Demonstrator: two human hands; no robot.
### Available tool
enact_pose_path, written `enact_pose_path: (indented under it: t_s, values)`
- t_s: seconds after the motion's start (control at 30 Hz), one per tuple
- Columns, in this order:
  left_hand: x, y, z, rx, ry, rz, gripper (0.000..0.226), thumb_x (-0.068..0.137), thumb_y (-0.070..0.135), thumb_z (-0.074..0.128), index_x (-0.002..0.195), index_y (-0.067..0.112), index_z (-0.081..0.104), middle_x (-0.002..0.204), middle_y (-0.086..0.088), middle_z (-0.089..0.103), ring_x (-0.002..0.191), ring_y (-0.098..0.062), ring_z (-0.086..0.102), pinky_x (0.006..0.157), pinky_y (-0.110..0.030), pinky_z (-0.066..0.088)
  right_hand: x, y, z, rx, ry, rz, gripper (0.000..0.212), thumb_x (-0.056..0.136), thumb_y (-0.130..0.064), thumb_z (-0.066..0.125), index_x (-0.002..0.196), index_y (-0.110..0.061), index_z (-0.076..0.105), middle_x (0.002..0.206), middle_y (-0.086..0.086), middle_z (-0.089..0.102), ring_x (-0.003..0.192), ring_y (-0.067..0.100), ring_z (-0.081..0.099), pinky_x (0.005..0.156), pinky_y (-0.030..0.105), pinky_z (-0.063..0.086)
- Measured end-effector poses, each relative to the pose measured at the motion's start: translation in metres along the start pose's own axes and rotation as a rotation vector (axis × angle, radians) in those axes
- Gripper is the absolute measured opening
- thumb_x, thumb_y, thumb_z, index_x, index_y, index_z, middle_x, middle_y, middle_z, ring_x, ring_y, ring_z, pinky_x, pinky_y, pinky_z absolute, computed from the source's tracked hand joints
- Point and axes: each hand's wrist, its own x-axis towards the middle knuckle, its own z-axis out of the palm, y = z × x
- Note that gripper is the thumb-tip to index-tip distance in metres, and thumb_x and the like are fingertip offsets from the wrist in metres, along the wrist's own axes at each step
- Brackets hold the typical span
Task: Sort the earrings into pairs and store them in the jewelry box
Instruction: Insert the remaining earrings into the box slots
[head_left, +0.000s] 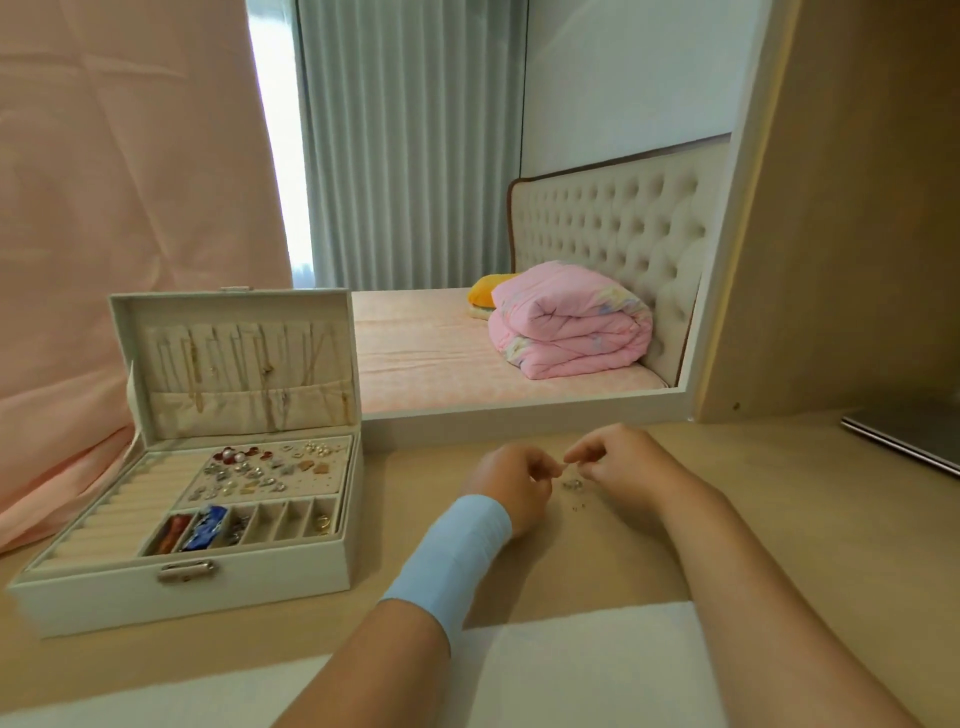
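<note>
Desk (649, 561), box (182, 597) open at left. Earrings (573, 485) tiny, light, likely slippery; I'd pinch fronts. My left grip (519, 480), right grip (621, 467) curled; can't tell if holding.

Your box (104, 603) has a white, leather-like skin, smooth and matt, and its clasp (186, 570) is polished metal that catches the light. Inside, the lining (249, 410) looks like soft beige cloth, velvety and dull. The earrings (249, 475) pinned there glint like metal, a few with glossy pearl beads. The loose pieces (573, 484) by your fingers shine silvery. Your desk (623, 561) looks like pale wood, smooth and matt. The band (457, 551) on your left wrist is pale blue tape, matt. The drape (130, 208) is thin pink cloth, wrinkled. The mirror (415, 156) is glossy glass
</note>
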Motion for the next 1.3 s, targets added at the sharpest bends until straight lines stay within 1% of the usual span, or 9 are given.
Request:
enact_pose_path:
  t_s: [0.23,0.43,0.57,0.67,0.77,0.87,0.97,1.2,1.3]
  values:
    - [0.016,0.002,0.020,0.157,0.017,0.002,0.027,0.093,0.038,0.058,0.118,0.037,0.070,0.112,0.012,0.068,0.107,-0.014,0.059,0.088,-0.028,0.048,0.003,0.014,0.005,-0.053,-0.089,0.048,0.024,0.090,-0.026,0.070,0.112,-0.034,0.076,0.117,-0.008,0.072,0.105,0.011,0.066,0.099,0.033,0.051]
    - [0.018,-0.003,0.027,0.185,0.090,0.017,0.016,0.089,0.040,0.064,0.101,0.035,0.073,0.104,0.013,0.067,0.105,-0.012,0.053,0.080,-0.027,0.044,0.005,0.011,0.007,-0.045,-0.081,0.047,0.014,0.085,-0.025,0.072,0.088,-0.037,0.078,0.090,-0.014,0.070,0.089,0.008,0.066,0.090,0.034,0.055]
    - [0.015,-0.007,0.023,0.111,0.086,-0.005,0.005,0.089,0.033,0.065,0.087,0.034,0.069,0.099,0.011,0.067,0.100,-0.013,0.057,0.085,-0.033,0.052,0.002,0.005,0.007,0.018,-0.097,0.015,0.012,0.085,-0.022,0.074,0.087,-0.032,0.080,0.089,-0.014,0.072,0.090,0.005,0.065,0.088,0.030,0.054]
    - [0.013,-0.011,0.013,0.070,0.099,-0.012,0.008,0.091,0.030,0.063,0.085,0.035,0.067,0.099,0.011,0.066,0.091,-0.013,0.059,0.080,-0.030,0.050,-0.002,-0.003,0.008,0.124,-0.058,-0.003,0.012,0.088,-0.020,0.072,0.089,-0.028,0.080,0.088,-0.011,0.074,0.079,0.005,0.066,0.076,0.026,0.053]
    - [0.012,-0.015,-0.003,0.003,0.154,0.001,0.007,0.091,0.027,0.065,0.086,0.033,0.066,0.094,0.012,0.064,0.090,-0.013,0.060,0.080,-0.028,0.047,-0.006,-0.013,0.006,0.307,0.013,-0.024,0.011,0.089,-0.014,0.073,0.094,-0.022,0.077,0.091,-0.002,0.076,0.057,0.013,0.063,0.065,0.030,0.057]
    - [0.007,-0.015,-0.022,-0.069,0.198,0.032,0.008,0.091,0.020,0.065,0.099,0.024,0.066,0.091,0.011,0.060,0.090,-0.012,0.058,0.079,-0.023,0.039,-0.009,-0.030,0.005,0.415,0.023,-0.083,0.012,0.089,-0.010,0.071,0.094,-0.020,0.075,0.089,0.000,0.077,0.050,0.014,0.059,0.066,0.030,0.055]
    - [-0.005,-0.017,-0.047,-0.033,0.208,0.045,0.019,0.095,0.022,0.062,0.114,0.021,0.066,0.098,0.008,0.062,0.095,-0.013,0.057,0.086,-0.025,0.043,-0.013,-0.057,0.008,0.457,0.010,-0.154,0.016,0.091,-0.010,0.068,0.090,-0.025,0.075,0.085,-0.001,0.078,0.047,0.011,0.055,0.059,0.024,0.051]
    - [-0.054,-0.046,-0.127,0.029,0.194,0.019,0.009,0.093,0.027,0.066,0.099,0.024,0.070,0.084,0.011,0.064,0.075,-0.004,0.059,0.065,-0.017,0.042,-0.038,-0.130,0.029,0.524,-0.055,-0.312,0.013,0.093,-0.010,0.069,0.092,-0.021,0.077,0.085,-0.002,0.076,0.046,0.010,0.053,0.051,0.017,0.046]
    - [-0.080,-0.066,-0.161,0.043,0.202,-0.015,0.005,0.093,0.028,0.065,0.096,0.028,0.068,0.088,0.009,0.067,0.078,-0.007,0.063,0.069,-0.023,0.048,-0.048,-0.154,0.045,0.518,-0.104,-0.340,0.014,0.094,-0.010,0.068,0.095,-0.021,0.076,0.079,-0.006,0.074,0.045,0.011,0.054,0.053,0.019,0.047]
